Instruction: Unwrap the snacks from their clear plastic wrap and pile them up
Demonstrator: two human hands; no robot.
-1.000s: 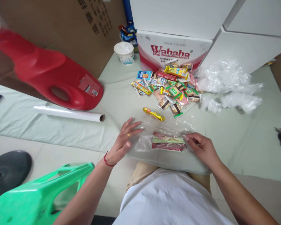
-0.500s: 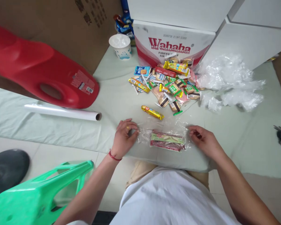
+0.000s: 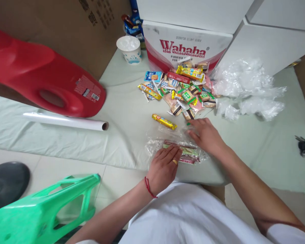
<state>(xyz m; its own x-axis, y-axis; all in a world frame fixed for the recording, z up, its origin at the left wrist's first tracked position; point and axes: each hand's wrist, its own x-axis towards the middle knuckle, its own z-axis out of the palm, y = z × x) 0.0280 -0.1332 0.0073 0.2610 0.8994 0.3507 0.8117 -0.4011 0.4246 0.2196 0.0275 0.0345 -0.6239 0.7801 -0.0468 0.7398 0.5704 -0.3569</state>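
A clear plastic bag [image 3: 152,144] lies flat near the table's front edge, with green and dark red wrapped snack bars [image 3: 190,150] in it. My left hand [image 3: 166,166] rests flat over the left part of the bars, fingers stretched out, covering some of them. Beyond the bag's upper right side, my right hand [image 3: 205,134] reaches with its fingers extended; the fingertips are at a small green-edged biscuit packet [image 3: 188,114] at the near edge of the snack pile. A yellow snack bar [image 3: 164,121] lies alone just behind the bag.
Mixed wrapped snacks [image 3: 181,84] are heaped before a Wahaba-like printed carton [image 3: 188,44]. Crumpled clear bags [image 3: 246,81] lie to the right. A paper cup [image 3: 129,51], red jug [image 3: 48,74] and white roll [image 3: 66,121] are left; a green stool [image 3: 40,206] stands below.
My left hand has moved right from the bag's left edge onto the bars. My right hand has left the bag's right edge and moved up and left to the pile's near edge.
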